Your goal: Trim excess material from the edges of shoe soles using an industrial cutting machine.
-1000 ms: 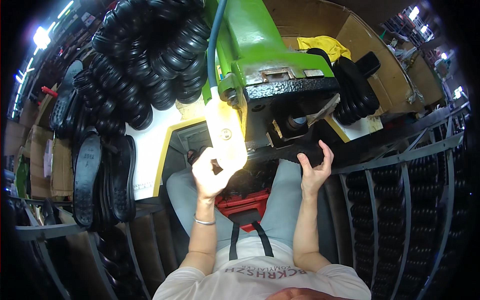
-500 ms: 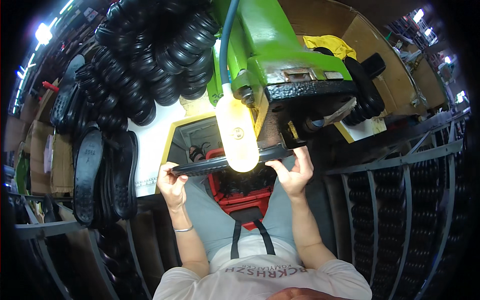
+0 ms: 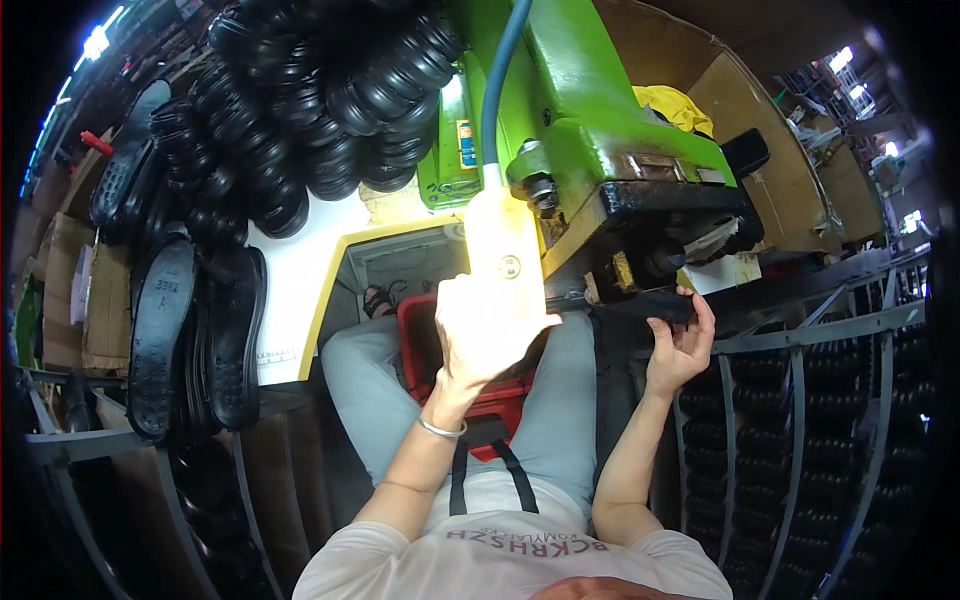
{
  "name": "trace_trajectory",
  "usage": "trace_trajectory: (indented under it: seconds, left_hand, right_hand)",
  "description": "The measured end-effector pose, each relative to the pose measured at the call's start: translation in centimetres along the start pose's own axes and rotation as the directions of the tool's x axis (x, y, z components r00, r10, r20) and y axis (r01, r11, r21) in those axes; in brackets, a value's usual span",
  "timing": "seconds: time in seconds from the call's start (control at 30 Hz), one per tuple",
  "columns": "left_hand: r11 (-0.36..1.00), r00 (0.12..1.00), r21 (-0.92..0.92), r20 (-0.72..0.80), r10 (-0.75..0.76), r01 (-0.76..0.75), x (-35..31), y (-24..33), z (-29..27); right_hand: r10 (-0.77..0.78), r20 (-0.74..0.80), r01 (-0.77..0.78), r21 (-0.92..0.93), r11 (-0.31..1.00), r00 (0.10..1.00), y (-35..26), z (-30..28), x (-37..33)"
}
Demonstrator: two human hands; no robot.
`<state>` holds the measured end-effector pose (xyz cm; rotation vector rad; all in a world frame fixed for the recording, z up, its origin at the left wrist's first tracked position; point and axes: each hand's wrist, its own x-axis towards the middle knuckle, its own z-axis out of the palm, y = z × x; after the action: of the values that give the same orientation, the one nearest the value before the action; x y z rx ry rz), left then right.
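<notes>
Workshop bg: dim, strip lights upper L; cardboard box [image 3: 795, 180] w/ yellow cloth [image 3: 676, 106] upper R; metal rack [image 3: 820, 333] lower R, dark stock inside
Bench [image 3: 285, 275]: white top, yellow edge; black soles [image 3: 165, 340] stood at L end
Machine: green machine [image 3: 630, 130], lit lamp [image 3: 508, 240] in front
Sole: black sole [image 3: 662, 305], below machine head, R end visible, rest mostly hidden
R hand [image 3: 683, 348]: pinching sole's R end, thumb vs fingers
L hand [image 3: 478, 335]: at lamp's lower end, overexposed, thumb out to R; can't tell if gripping
Handling (est.): prob. rubbery, light, firm but bendy, slightly slick, not fragile
Hold: best by rim, both ends, away from machine head
</notes>
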<state>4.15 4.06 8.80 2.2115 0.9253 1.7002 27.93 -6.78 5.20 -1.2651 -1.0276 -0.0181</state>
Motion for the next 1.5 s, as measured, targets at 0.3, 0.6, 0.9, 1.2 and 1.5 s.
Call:
trace_trajectory:
  seconds: [0.3,0.6,0.9,1.2,1.5]
  left_hand:
    - [0.958,0.958,0.015,-0.026,-0.286,0.286,-2.8,-2.8,-4.7]
    - [0.898,0.898,-0.015,0.040,-0.439,0.440,-6.8,-6.8,-10.6]
    - [0.961,0.968,0.272,0.224,-0.111,0.047,-2.8,-1.3,-3.9]
    - [0.794,0.877,-0.373,0.232,-0.421,0.480,-8.7,-4.4,2.0]
    - [0.327,0.744,-0.790,0.229,-0.628,0.519,-9.7,-2.5,5.3]
  right_hand:
    - [-0.038,0.142,0.017,0.145,0.989,0.989,-1.6,5.5,-1.0]
    - [-0.090,0.220,0.087,0.023,0.996,0.971,-3.0,10.3,-3.7]
    - [-0.289,0.277,0.316,-0.055,0.947,0.916,-3.9,11.1,-3.2]
    - [0.391,0.432,-0.559,0.386,0.734,0.812,4.9,11.5,-8.0]
    - [0.553,0.235,-0.601,0.333,0.727,0.799,9.8,5.9,-7.3]
